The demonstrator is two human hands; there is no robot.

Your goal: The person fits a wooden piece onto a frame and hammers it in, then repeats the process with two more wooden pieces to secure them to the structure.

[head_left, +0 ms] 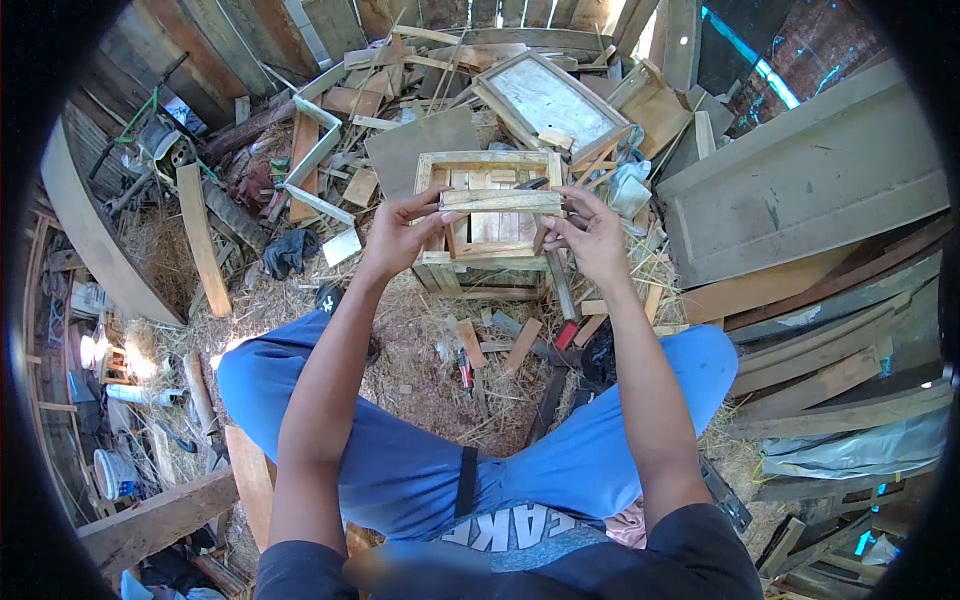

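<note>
In front of me, both of my hands hold a short wooden strip (500,202) level by its two ends. My left hand (408,232) pinches its left end, thumb along the near side. At the right end, my right hand (590,235) has thumb and fingers closed on it. Under and behind the strip stands a small box-like wooden frame (488,292), its upper side open with slats inside. A small dark object (532,184) lies on the frame just beyond the strip. The strip overlaps part of the frame in this view.
Scrap wood (365,100) is heaped behind the frame, with a framed pale panel (550,100) on it. A red-handled tool (465,370) and a red object (567,335) lie on the straw-strewn ground between my legs. Long boards (820,190) lean at the right.
</note>
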